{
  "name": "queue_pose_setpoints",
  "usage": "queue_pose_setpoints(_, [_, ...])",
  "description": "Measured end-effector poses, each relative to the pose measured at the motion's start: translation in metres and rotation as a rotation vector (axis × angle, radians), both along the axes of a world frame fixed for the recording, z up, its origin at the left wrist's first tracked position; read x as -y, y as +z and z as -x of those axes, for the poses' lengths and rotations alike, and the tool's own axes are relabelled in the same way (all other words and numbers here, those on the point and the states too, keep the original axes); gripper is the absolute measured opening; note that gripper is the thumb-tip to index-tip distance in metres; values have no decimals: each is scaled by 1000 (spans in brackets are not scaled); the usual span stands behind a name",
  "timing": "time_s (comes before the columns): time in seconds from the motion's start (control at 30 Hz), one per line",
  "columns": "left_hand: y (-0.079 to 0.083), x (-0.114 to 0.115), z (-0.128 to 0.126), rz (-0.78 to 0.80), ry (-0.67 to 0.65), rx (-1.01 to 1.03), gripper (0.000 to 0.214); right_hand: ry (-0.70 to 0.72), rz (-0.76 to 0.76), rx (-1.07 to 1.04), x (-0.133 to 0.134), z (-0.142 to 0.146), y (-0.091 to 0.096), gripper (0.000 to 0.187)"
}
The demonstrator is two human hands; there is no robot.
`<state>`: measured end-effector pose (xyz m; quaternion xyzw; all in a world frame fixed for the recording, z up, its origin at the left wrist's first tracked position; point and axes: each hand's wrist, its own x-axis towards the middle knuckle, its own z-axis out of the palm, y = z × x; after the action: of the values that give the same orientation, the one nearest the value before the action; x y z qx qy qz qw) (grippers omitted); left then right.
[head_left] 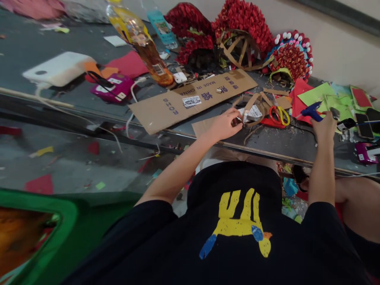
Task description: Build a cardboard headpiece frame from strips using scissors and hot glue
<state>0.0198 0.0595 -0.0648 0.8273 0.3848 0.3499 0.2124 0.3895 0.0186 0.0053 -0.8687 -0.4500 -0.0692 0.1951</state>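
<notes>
Just off the right end of the long cardboard piece (197, 89), the left hand (227, 124) pinches a frame of brown strips (251, 102) between thumb and fingers, while the right hand (323, 126), farther right of that cardboard, is closed round a blue glue gun (311, 111). The work looks early — strips bent into loops, but bare of the red petals (242, 18) seen behind the cardboard. Behind it too, a tall bottle (148, 55) holds amber liquid; nearer the person, left of it, a green bin (69, 217) has blurred brownish contents.
</notes>
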Motion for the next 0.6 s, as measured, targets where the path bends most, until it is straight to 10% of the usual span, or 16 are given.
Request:
queue_pose_setpoints(0.17, [3,5,-8,11,70,49,30,160,-250,-85,8,-6,1,47])
queue_pose_setpoints(0.37, [-1,1,-5,34,101,166,30,531,-427,-802,33,47,-10,39])
queue_pose_setpoints(0.6, [-12,1,11,51,115,190,34,730,-120,-1278,52,103,-32,46])
